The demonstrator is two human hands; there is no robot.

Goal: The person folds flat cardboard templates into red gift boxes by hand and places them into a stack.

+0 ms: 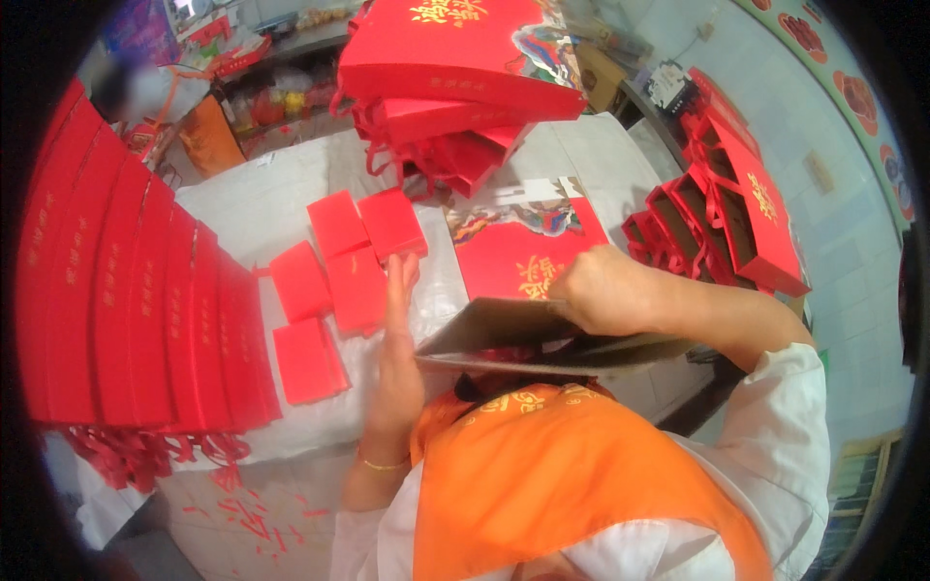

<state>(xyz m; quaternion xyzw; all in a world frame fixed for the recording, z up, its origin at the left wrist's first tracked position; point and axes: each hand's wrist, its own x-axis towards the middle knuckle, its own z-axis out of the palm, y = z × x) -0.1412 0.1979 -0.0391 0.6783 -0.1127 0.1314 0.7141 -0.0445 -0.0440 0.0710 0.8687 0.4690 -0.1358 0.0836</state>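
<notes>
A red gift box [523,254], printed with gold characters and a colourful picture, lies open at the centre, with a grey-brown cardboard panel [484,329] raised along its near side. My right hand [605,290] has its fingers curled over that panel. My left hand [395,339] is upright at the panel's left end, fingers stretched out and together. Beside its fingertips lie several small red boxes [310,363] on the pale worktable [252,198].
Tall red boxes with ribbons [145,290] stand in a row at the left. More red boxes [455,77] are piled at the back and others [765,232] at the right. Behind, an orange bag [213,136] sits near cluttered shelves. My orange apron [572,465] fills the bottom.
</notes>
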